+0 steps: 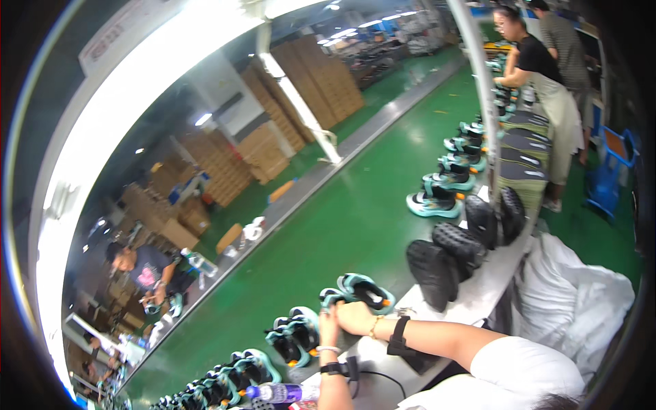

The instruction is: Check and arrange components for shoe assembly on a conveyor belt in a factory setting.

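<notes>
My left hand (329,326) and my right hand (354,318) meet at the edge of the green belt. Between and just beyond them is a teal-and-black sneaker (331,296), partly covered by my fingers. Both hands look closed on it, though the fingertips are hard to make out. Touching my right hand's far side, another sneaker (369,292) of the same kind rests on the belt with an orange tab at its heel. To the left of my left hand stands a pair of matching sneakers (292,335).
More sneakers (219,376) line the belt's near edge at lower left, beside a purple-labelled bottle (277,393). Black shoe forms (437,266) stand right, by a white post (485,116) and stacked green pads (523,160). A white sack (574,294) lies right. Co-workers (540,68) stand farther along.
</notes>
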The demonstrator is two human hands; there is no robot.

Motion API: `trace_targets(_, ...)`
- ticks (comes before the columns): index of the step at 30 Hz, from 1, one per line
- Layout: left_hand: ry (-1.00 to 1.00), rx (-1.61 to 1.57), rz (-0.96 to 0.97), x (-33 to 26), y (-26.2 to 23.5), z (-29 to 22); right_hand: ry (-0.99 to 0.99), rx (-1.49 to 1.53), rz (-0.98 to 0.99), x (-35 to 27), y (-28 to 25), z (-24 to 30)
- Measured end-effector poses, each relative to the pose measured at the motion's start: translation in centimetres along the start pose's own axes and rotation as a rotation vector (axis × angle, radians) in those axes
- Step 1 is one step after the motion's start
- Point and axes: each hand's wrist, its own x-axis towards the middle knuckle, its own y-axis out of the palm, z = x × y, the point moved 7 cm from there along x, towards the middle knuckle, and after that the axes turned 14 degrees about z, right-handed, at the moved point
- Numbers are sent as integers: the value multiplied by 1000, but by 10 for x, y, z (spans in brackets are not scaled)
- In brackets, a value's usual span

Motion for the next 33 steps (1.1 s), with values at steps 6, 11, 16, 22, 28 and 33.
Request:
trace_targets(6, 11, 95, 33, 15, 15, -46, -393, 292, -232, -140, -126, -12)
trace_targets(11, -26, 378, -32, 0, 28, -81, -158, 304, -957, -262, -236, -94)
trace_targets(16, -149, 711, -235, -21, 21, -81, 425, -46, -1296, -331, -254, -202)
trace_targets(22, -198, 537, -201, -22, 16, -67, 785, -122, -1092, -347, -223, -325)
trace_targets(28, 161, 523, -449, -59, 29, -141, 733, 38, -927, -345, -224, -317)
trace_targets(33, 66, 787, -116, -67, 95, -193, 741, -208, -894, -338, -200, -324)
